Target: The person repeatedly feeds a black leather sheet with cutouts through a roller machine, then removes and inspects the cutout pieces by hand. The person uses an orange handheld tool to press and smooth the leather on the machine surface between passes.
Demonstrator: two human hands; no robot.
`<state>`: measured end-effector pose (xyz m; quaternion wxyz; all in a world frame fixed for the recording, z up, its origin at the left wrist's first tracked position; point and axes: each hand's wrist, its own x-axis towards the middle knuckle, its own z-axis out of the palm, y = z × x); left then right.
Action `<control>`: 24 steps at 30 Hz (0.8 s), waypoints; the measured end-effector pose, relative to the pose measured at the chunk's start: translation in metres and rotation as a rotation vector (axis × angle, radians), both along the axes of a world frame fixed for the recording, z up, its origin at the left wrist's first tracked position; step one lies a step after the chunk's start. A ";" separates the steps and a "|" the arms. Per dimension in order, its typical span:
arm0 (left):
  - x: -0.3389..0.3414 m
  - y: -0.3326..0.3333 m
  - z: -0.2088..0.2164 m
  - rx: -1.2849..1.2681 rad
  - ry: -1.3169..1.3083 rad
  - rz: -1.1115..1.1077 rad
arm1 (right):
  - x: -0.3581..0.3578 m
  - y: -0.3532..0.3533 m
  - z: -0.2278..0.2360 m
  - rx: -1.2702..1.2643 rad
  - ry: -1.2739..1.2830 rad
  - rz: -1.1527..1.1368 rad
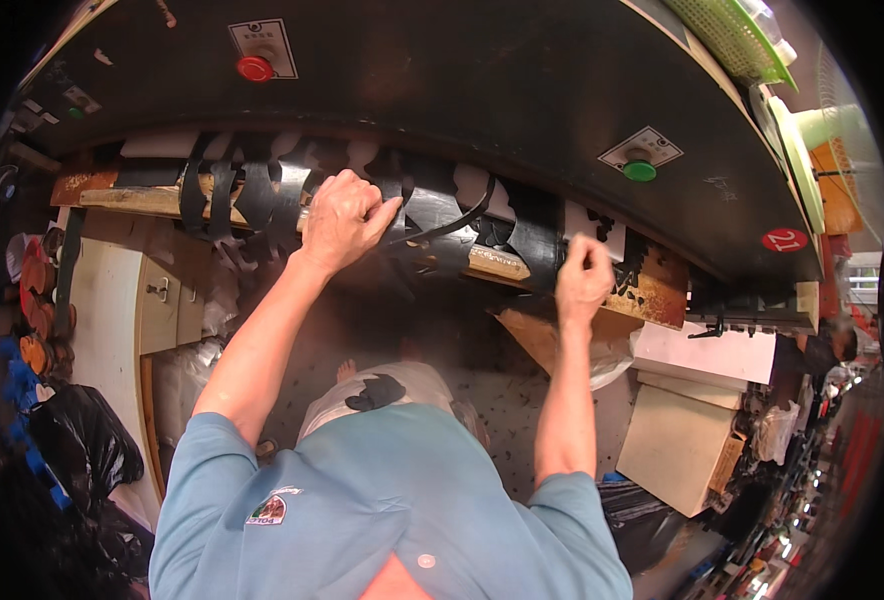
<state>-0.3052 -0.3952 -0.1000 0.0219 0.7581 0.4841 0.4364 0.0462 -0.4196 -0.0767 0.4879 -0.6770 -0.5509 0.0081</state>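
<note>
A black sheet (pixel 442 212) with cut-out gaps lies across the work surface under the dark machine beam. Its left part is cut into several curved strips (pixel 255 195), some hanging over the wooden front edge. My left hand (pixel 347 215) is closed over the middle of the sheet, fingers curled under and thumb to the right; what they grip is hidden. Beside it a thin black strip (pixel 457 225) curves up off the sheet. My right hand (pixel 584 285) is closed in a pinch at the sheet's right end; anything between its fingertips cannot be made out.
The machine beam (pixel 442 80) spans above my hands, with a red button (pixel 255 68) and a green button (pixel 639 170). Small black pieces (pixel 634 290) lie right of my right hand. A pale cabinet (pixel 112 300) stands left, cardboard boxes (pixel 677 430) right. A green basket (pixel 727 40) sits at upper right.
</note>
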 end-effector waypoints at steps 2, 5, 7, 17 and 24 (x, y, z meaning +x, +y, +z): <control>0.001 0.002 -0.004 0.029 0.004 0.018 | 0.003 -0.002 -0.021 0.201 -0.296 0.113; 0.002 0.006 -0.005 0.005 0.004 0.015 | 0.006 0.000 -0.031 0.089 -0.202 0.094; 0.002 0.006 -0.004 0.007 0.003 0.010 | 0.007 0.003 -0.029 0.136 -0.245 0.111; 0.000 0.003 -0.007 -0.078 -0.057 0.021 | 0.006 -0.005 -0.030 0.065 -0.122 0.138; 0.007 -0.006 -0.006 -0.139 -0.035 0.067 | 0.012 -0.017 -0.030 -0.032 -0.061 0.109</control>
